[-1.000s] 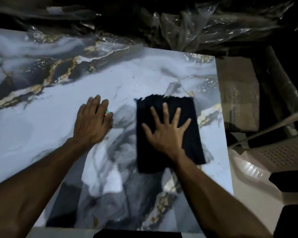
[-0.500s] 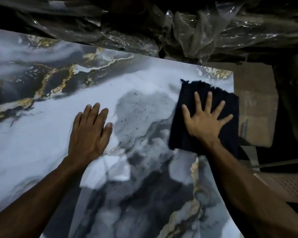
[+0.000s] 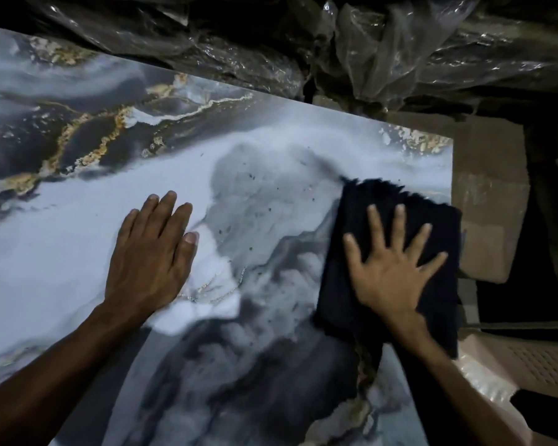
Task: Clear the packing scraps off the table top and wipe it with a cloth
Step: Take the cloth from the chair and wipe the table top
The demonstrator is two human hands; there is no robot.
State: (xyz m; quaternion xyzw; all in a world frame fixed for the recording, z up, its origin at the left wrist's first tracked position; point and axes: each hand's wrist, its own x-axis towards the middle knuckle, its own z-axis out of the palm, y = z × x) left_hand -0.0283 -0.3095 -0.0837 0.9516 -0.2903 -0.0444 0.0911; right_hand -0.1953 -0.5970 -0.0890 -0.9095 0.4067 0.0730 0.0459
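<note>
While the left hand [image 3: 149, 255] lies flat at about eight o'clock, fingers straight and pressed together on the marbled surface [image 3: 78, 239], the right hand [image 3: 390, 268] at four o'clock presses the dark cloth [image 3: 361, 214] down with fingers spread wide. The cloth sits at the surface's right edge, its outer side hanging just over it. This looks like the wiping step, with no large scraps left on top. Small dark specks [image 3: 252, 178] dot the grey patch toward twelve o'clock, between the hands; the next stroke probably needs to sweep across them. Beyond, crumpled plastic wrap [image 3: 368, 53] lies past the far edge.
</note>
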